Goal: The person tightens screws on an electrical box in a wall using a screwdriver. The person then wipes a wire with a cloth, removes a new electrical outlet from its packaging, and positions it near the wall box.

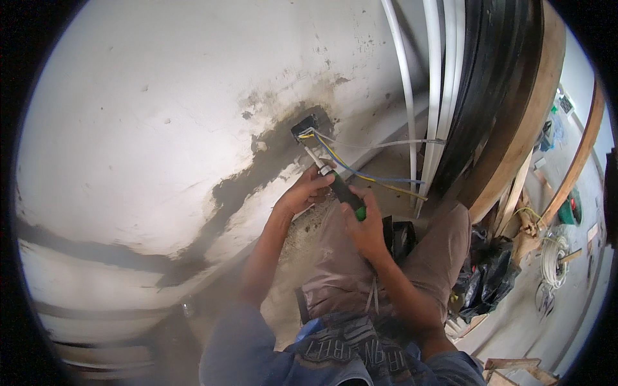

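Right hand (pixel 364 219) closed round the driver's (pixel 344 192) grip; left hand (pixel 310 192) half curled, fingers at its collar. Driver spans both hands, shaft angling up-left past the left hand to the lower edge of the box (pixel 308 121). Tip contact unclear. Done, by the look: box in wall (pixel 161 122), mortar (pixel 237 193) around it and left of left hand. Unfinished: wires (pixel 373 177) loose above right hand, box uncovered.

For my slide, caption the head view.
Left hand and right hand grip a black-and-green tool at a black rectangular wall box.
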The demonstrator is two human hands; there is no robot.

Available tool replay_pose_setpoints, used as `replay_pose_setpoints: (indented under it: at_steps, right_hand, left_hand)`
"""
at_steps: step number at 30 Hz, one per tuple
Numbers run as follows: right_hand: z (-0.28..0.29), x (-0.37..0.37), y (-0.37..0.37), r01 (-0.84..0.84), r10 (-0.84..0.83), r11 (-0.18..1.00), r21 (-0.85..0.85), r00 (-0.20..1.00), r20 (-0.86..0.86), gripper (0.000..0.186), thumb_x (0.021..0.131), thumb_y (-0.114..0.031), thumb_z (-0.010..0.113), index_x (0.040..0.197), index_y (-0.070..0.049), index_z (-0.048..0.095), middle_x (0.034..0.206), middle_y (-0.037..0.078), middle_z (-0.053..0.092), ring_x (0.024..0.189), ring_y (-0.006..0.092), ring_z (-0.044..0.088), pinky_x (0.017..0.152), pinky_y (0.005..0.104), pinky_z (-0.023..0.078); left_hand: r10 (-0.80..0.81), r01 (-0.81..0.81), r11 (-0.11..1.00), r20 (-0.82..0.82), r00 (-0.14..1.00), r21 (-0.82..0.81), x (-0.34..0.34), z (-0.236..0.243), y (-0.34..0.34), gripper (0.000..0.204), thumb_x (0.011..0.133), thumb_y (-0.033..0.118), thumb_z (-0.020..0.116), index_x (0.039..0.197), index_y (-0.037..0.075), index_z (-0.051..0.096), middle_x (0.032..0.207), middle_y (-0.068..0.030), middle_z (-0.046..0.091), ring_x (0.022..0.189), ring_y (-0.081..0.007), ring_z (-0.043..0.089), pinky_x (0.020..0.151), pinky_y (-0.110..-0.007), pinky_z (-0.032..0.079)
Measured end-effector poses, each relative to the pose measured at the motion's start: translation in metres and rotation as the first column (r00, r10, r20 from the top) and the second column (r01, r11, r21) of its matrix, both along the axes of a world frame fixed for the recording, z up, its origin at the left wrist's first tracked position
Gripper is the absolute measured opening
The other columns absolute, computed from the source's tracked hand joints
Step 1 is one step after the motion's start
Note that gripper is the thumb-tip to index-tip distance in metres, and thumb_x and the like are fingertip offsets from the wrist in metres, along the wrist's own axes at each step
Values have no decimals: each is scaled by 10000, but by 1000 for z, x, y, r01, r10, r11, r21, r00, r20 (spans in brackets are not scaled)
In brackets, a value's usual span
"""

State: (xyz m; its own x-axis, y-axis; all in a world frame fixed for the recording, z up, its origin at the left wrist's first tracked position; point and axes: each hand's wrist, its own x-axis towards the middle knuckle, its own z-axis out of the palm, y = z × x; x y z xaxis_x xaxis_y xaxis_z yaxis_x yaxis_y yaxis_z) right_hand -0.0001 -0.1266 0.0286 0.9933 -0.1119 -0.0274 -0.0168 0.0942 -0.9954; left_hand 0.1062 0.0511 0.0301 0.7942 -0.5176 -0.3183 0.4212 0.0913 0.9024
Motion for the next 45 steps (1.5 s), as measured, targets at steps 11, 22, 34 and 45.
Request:
replay_pose_setpoints:
  at_steps: [11, 22, 34, 45]
  right_hand:
    - [15, -10, 0, 64, -34, 968, 241, 991, -128, 327, 931, -41, 573, 1255, -62, 526, 1021, 154, 536, 949, 223, 574, 796, 290, 487]
    - [5, -9, 17, 278, -117, 888, -366, 906, 406, 311, 962, -122, 521, 1237, 22, 506, 1163, 147, 476, 1058, 226, 501, 810, 302, 478]
    - [7, -8, 24, 560, 28, 545, -624, 731, 682, 306, 1009, -188, 491, 1241, 10, 508, 944, 82, 536, 696, 140, 526, 641, 246, 467]
    - [4, -12, 22, 228, -85, 879, -418, 939, 333, 352, 1018, -190, 476, 1317, -9, 434, 929, 64, 571, 725, 139, 567, 628, 273, 470]
  left_hand:
    - [-64, 67, 997, 115, 991, -26, 0, 11, 2, 446, 870, 246, 709, 1206, 18, 524, 923, -18, 607, 644, -48, 478, 478, -217, 364]
    - [26, -23, 994, -21, 999, 103, 1, 2, -2, 416, 884, 219, 677, 1220, 56, 495, 867, 1, 587, 603, -11, 419, 437, -184, 273]
    - [9, -80, 893, 160, 987, 443, -10, 23, -8, 571, 878, 491, 665, 1161, 10, 546, 997, -101, 627, 806, -103, 519, 674, -260, 436]
    - [-37, 27, 996, 117, 992, 83, -3, 17, 2, 494, 882, 358, 708, 1221, 25, 575, 1047, -80, 640, 866, -110, 556, 680, -266, 430]
